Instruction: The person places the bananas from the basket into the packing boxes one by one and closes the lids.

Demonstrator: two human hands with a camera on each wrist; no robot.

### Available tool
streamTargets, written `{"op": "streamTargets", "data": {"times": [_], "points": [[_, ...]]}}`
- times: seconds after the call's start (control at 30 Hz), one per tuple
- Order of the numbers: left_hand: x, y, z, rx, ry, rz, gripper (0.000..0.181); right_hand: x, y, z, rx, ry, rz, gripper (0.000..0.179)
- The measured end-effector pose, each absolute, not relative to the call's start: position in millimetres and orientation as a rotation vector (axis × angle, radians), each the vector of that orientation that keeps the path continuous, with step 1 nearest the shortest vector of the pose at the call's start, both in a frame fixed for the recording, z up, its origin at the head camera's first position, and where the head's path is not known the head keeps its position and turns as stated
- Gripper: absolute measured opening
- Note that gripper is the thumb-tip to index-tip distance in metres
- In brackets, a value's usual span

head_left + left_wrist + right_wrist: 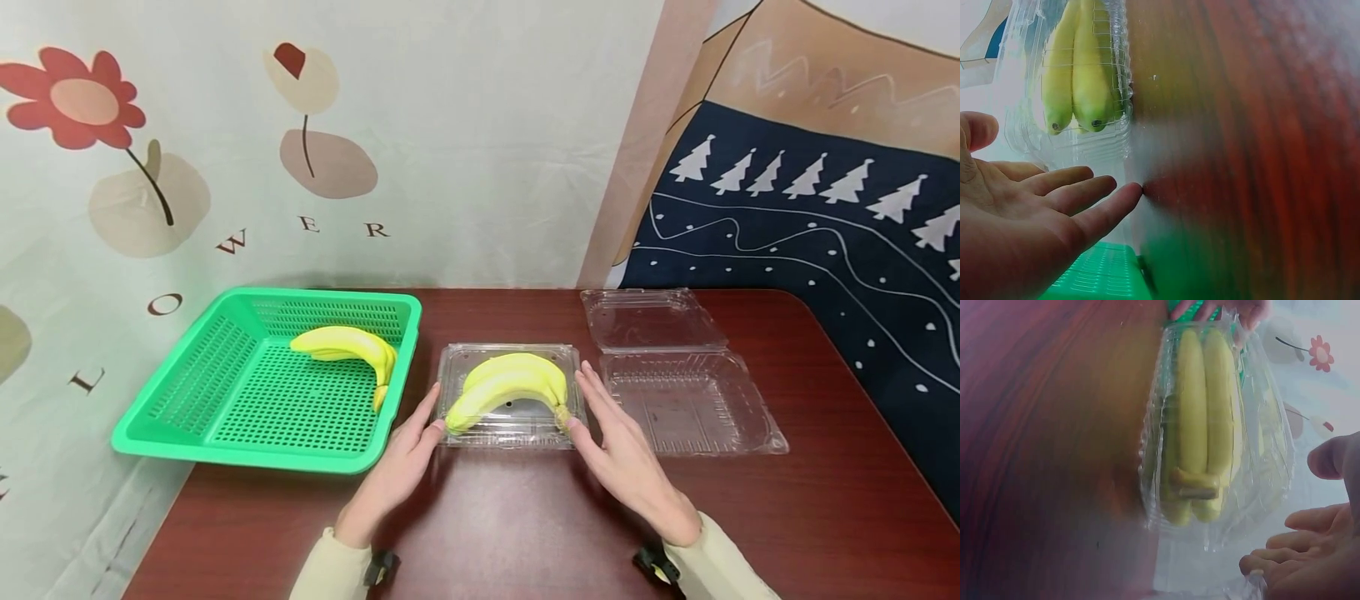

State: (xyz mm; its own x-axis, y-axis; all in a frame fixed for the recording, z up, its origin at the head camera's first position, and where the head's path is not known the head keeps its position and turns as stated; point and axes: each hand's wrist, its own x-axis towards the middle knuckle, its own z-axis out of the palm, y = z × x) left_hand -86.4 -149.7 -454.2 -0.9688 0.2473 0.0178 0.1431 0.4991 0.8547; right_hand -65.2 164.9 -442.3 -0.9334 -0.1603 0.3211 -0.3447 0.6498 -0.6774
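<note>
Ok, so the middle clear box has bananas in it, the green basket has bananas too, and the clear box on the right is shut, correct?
Not quite: the clear box on the right is open, its lid lying back behind it, as the head view shows. The middle clear box and the green basket do hold bananas.

There were two hands, left hand (401,462) and right hand (626,454); one green basket (251,459) by the left edge of the surface (517,525); two clear boxes, middle box (510,438) and open box (697,404); two banana bunches, boxed bunch (517,377) and basket bunch (343,339).
</note>
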Motion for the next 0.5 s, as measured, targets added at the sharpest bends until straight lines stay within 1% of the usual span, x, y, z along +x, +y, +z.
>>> {"op": "streamTargets", "data": {"times": [0.2,0.5], "points": [[-86,-150,-454,0.339,2.621,1.473,0.06,-70,159,-439,0.347,-2.666,1.264,0.068],[-86,-150,-455,0.363,2.64,1.481,0.06,-79,156,-438,0.337,-2.71,1.307,0.074]]}}
